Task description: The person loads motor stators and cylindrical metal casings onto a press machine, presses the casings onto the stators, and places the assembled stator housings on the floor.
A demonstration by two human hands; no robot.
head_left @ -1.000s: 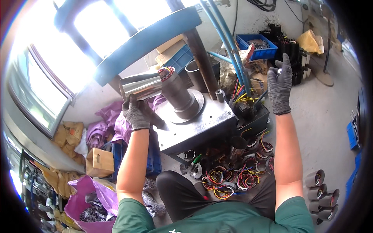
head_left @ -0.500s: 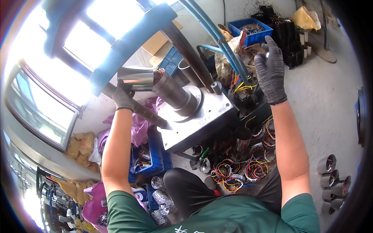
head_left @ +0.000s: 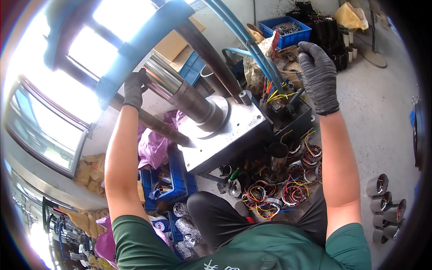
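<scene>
A shiny metal sleeve (head_left: pixel 163 76) sits in line on the upper end of a dark cylindrical post (head_left: pixel 196 105), which rises from the white metal plate (head_left: pixel 216 148) of a press. Beside the sleeve's left edge is my left hand (head_left: pixel 134 88) in a dark grey glove. Its fingertips are apart and at or against the sleeve; contact is hard to make out. My right hand (head_left: pixel 320 78), gloved alike, is raised to the right of the blue pipes (head_left: pixel 247 40). Its fingers are curled, and whatever lies inside them is hidden.
The press's blue crossbeam (head_left: pixel 144 49) spans above the sleeve between dark columns. Coiled stator windings (head_left: pixel 294 193) with coloured wires lie on the floor below. A blue crate (head_left: pixel 168 180) stands at left, another blue crate (head_left: pixel 285 33) at the back. Grey cylindrical housings (head_left: pixel 382 207) stand at right.
The sleeve has swung from nearly level into line with the post, covering the coloured wires at its end. My left hand has moved up its side. My right fingers have curled further.
</scene>
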